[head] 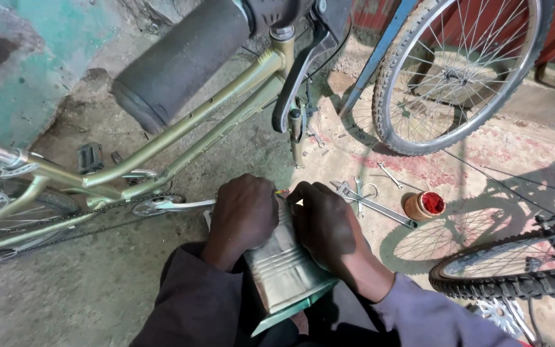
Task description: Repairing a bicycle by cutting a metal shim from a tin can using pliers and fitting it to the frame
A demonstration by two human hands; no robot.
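Both sets of fingers are curling over the top end of a ribbed metal can (284, 263), clamped around it. The left hand (242, 215) is gripping the can's left side and the right hand (325, 225) the right, fingertips meeting near the rim, probably to keep it steady. The can is lying tilted in the person's lap, top end pointing away, bottom end toward the body between the dark sleeves. Just past the hands, a crank arm (171, 205) and chain (65, 222) of the olive-gold bike frame (181, 132) are sitting close, frame lying low across the concrete. To the right, wrenches (370, 202) are lying on the ground beside a small tub of red grease (425, 205), within reach. A spoked wheel (457, 71) is standing behind, a knobby tyre (515, 273) at right.
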